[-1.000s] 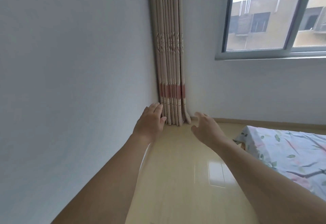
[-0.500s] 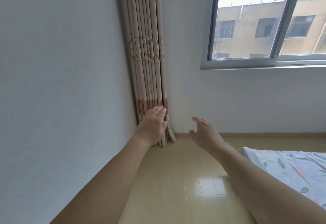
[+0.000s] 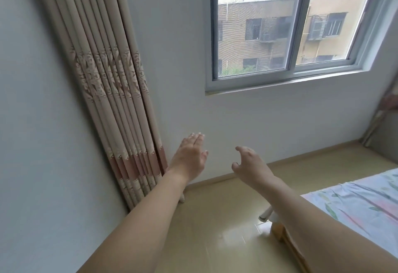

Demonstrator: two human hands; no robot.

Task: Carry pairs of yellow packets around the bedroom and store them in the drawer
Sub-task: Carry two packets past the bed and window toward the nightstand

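Head view: nearest us, at lower right of the frame, lies the bed [image 3: 353, 206] with its floral sheet. At centre our left hand [image 3: 189, 156] reaches out flat, fingers straight and together, holding nothing; our right hand [image 3: 251, 166] beside it is loosely spread and empty. Further off, the gathered curtain [image 3: 112, 83] hangs at left, the window [image 3: 288, 25] at upper right. We see no yellow packets or drawer here

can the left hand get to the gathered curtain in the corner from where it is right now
Probably yes. The left hand is open and empty, held out beside the gathered curtain, with nothing visible between them. How much space separates them in depth can't be judged from this view.
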